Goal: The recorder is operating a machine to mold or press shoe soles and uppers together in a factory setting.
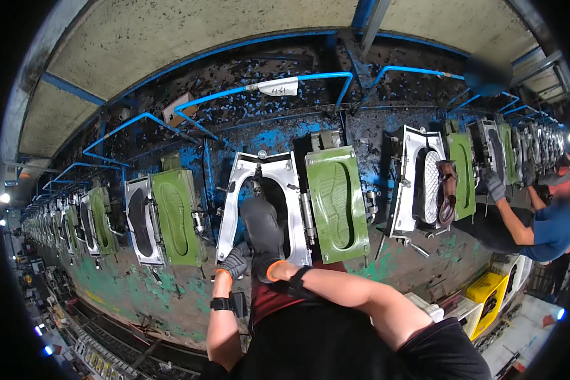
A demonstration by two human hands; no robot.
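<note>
A dark grey shoe sole point(263, 225) stands tilted over the opening of a silver mould frame point(231, 202). My right hand point(267, 266), in a dark glove with an orange cuff, is closed round its near end. Beside it, my left hand point(234, 263), in a striped grey glove, has its fingers curled at the frame's near left corner; what they grip is hidden. Hinged to the frame's right side is a green mould half point(339, 202) with a ribbed sole-shaped hollow.
To the left, another mould pair has a dark sole point(140, 218) and a green half point(178, 215). A brown shoe point(447, 190) rests on a mould at right. A co-worker point(548, 228) works farther right. Blue rails point(234, 92) run behind; a yellow crate point(487, 304) stands near right.
</note>
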